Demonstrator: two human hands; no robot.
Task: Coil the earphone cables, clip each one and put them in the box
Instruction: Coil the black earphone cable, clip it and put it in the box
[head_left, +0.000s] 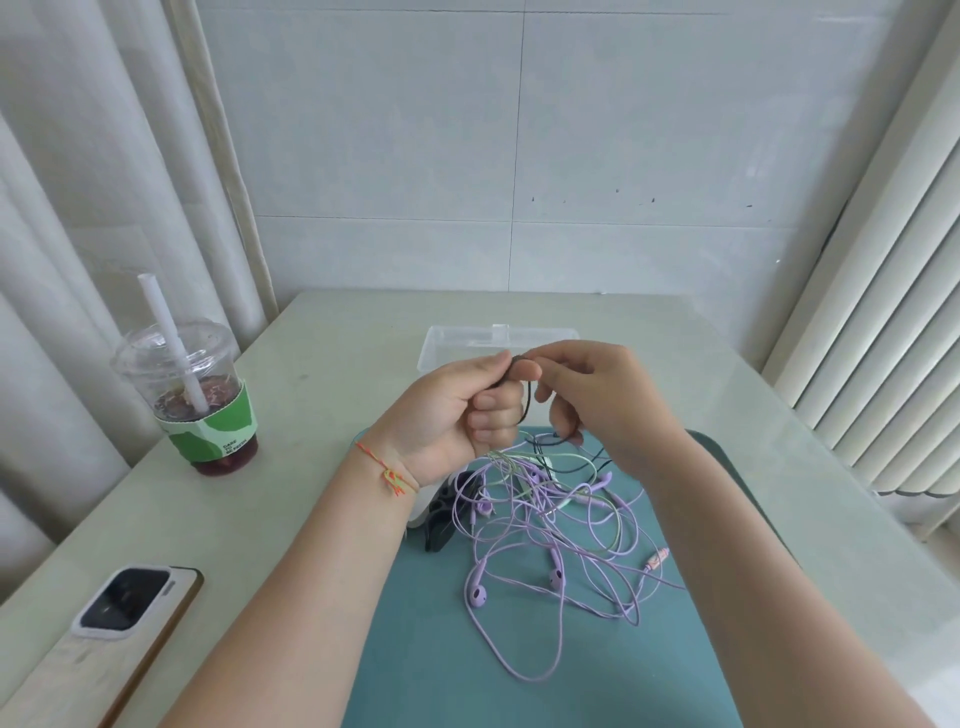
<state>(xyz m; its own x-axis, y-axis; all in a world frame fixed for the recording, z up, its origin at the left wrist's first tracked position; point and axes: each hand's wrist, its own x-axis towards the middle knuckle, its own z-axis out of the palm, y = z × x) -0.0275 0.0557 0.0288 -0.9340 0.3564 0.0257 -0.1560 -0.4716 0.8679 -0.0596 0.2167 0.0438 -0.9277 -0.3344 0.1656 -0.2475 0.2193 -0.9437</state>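
Note:
My left hand (457, 410) is closed around a dark earphone cable (527, 402), pinching it at the top. My right hand (597, 395) pinches the same cable beside it, thumb against fingers. The cable hangs down between both hands toward a tangle of purple earphone cables (550, 525) and a pale green one (524, 467) lying on the teal mat (441, 649). Black clips (441, 519) lie under my left wrist at the mat's edge. A clear plastic box (457, 343) stands just behind my hands, partly hidden by them.
An iced drink in a plastic cup (200, 400) with a straw stands at the left of the table. A phone (130, 608) lies face down at the near left. Curtains hang left, blinds hang right, and a tiled wall stands behind the table.

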